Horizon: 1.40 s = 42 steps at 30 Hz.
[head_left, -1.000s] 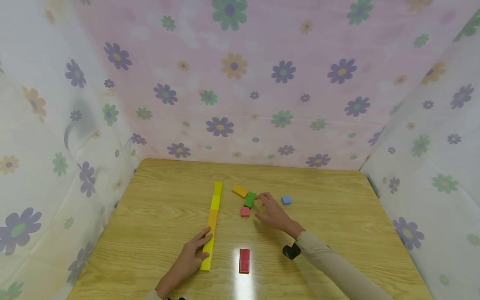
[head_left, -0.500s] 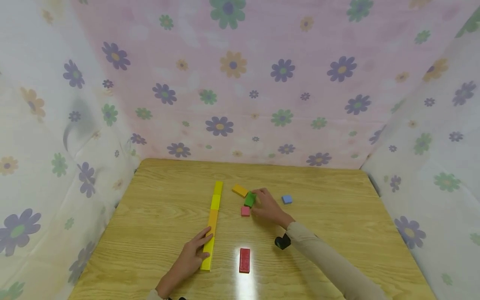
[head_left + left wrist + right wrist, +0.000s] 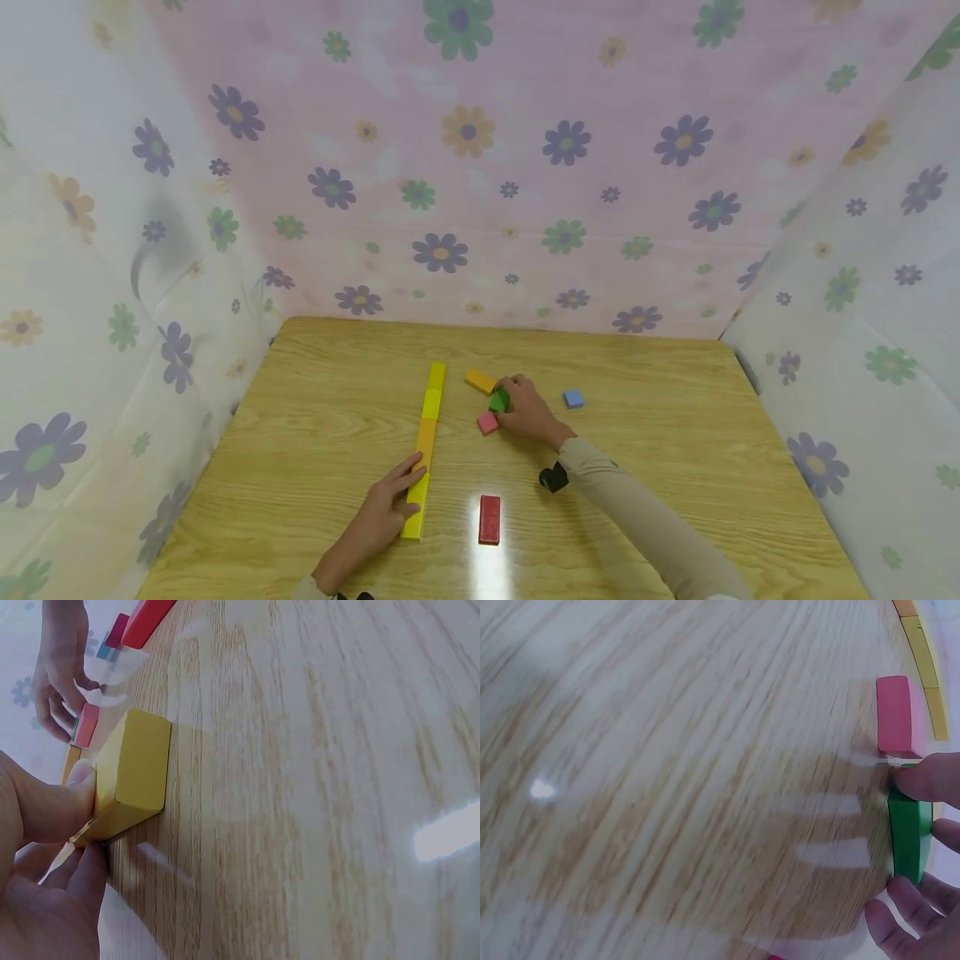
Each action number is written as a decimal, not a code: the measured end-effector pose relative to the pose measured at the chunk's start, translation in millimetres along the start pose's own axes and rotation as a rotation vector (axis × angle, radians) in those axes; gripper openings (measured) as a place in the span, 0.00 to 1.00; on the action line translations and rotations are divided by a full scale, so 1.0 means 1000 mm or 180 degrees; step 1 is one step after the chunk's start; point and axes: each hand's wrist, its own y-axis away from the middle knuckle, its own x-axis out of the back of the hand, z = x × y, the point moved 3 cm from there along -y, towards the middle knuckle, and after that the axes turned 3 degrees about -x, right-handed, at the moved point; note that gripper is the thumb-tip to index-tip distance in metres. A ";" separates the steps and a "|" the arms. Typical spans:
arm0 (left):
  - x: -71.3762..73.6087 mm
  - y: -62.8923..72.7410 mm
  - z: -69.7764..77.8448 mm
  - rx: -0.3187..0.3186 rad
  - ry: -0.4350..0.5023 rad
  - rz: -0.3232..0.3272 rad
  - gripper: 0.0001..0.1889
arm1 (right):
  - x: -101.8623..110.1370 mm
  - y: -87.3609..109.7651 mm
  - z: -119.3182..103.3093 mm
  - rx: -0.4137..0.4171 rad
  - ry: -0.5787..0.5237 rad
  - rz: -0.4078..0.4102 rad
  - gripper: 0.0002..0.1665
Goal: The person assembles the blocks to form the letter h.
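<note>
Green block (image 3: pixel 906 836) is pinched in the right hand (image 3: pixel 528 412); the left hand (image 3: pixel 381 510) grips a yellow block (image 3: pixel 142 761), probably steadying its row (image 3: pixel 425 437) (4 long).

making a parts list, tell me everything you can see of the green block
The green block is a plain oblong with flat, smooth faces, perhaps painted wood. The right hand pinches it, thumb at one end, fingers at the other. It is between the orange block and the pink block, at or near the tabletop.
</note>
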 end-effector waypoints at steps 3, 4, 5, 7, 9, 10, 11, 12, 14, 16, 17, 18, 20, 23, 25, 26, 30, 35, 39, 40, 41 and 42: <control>0.001 0.000 0.001 0.0015 -0.0009 -0.0004 0.30 | 0.000 -0.001 0.003 -0.0076 -0.0106 -0.0003 0.25; 0.001 0.000 0.001 0.0003 -0.0026 -0.0001 0.30 | 0.000 -0.002 0.004 -0.0090 -0.0148 -0.0003 0.25; 0.001 0.000 0.001 -0.0001 -0.0029 0.0001 0.30 | 0.001 -0.002 0.005 -0.0104 -0.0197 -0.0007 0.25; 0.001 0.000 0.001 0.0003 -0.0035 0.0008 0.30 | 0.002 -0.002 0.007 -0.0123 -0.0297 -0.0024 0.25; 0.001 0.000 0.001 0.0005 -0.0043 0.0020 0.30 | 0.004 -0.002 0.008 -0.0121 -0.0350 -0.0037 0.26; 0.001 0.001 0.001 0.0005 -0.0037 0.0029 0.30 | 0.004 -0.001 0.008 -0.0117 -0.0371 -0.0043 0.25; 0.001 0.001 0.001 0.0014 -0.0032 0.0034 0.30 | 0.005 -0.001 0.009 -0.0111 -0.0395 -0.0050 0.25; 0.001 0.001 0.001 0.0005 -0.0034 0.0042 0.30 | 0.007 0.000 0.009 -0.0095 -0.0416 -0.0040 0.25; 0.000 0.001 0.002 -0.0021 -0.0052 0.0055 0.30 | 0.009 0.001 0.010 -0.0072 -0.0422 -0.0027 0.25; 0.000 0.001 0.002 -0.0032 -0.0058 0.0056 0.30 | 0.012 0.003 0.012 -0.0054 -0.0412 -0.0010 0.25; 0.000 0.001 0.002 -0.0035 -0.0070 0.0052 0.30 | 0.013 0.004 0.012 -0.0037 -0.0397 0.0001 0.25; 0.000 0.001 0.002 -0.0037 -0.0068 0.0048 0.30 | 0.015 0.005 0.012 -0.0017 -0.0390 0.0024 0.25; 0.000 0.000 0.003 -0.0031 -0.0051 0.0038 0.30 | 0.018 0.007 0.013 0.0000 -0.0346 0.0051 0.25; 0.001 -0.001 0.003 -0.0027 -0.0035 0.0019 0.30 | 0.022 0.009 0.013 0.0039 -0.0246 0.0120 0.24; 0.001 -0.001 0.003 -0.0035 -0.0032 0.0018 0.30 | 0.025 0.011 0.011 0.0045 -0.0249 0.0175 0.24; 0.001 -0.001 0.003 -0.0046 -0.0035 0.0023 0.30 | 0.027 0.012 0.010 0.0053 -0.0279 0.0198 0.24; 0.001 -0.001 0.002 -0.0070 -0.0066 0.0050 0.30 | 0.033 0.018 0.006 0.0062 -0.0426 0.0251 0.23; 0.000 -0.001 0.002 -0.0062 -0.0063 0.0087 0.31 | 0.038 0.025 0.004 0.0110 -0.0522 0.0258 0.24; 0.000 0.000 0.002 -0.0052 -0.0055 0.0062 0.31 | 0.040 0.030 0.000 0.0226 -0.0532 0.0249 0.23; 0.000 0.000 0.002 -0.0055 -0.0059 0.0055 0.31 | 0.041 0.032 -0.001 0.0261 -0.0546 0.0245 0.23; 0.000 0.000 0.002 -0.0054 -0.0066 0.0051 0.30 | 0.041 0.033 -0.002 0.0292 -0.0556 0.0244 0.23; 0.000 0.000 0.002 -0.0065 -0.0078 0.0050 0.30 | 0.042 0.034 -0.004 0.0321 -0.0558 0.0241 0.23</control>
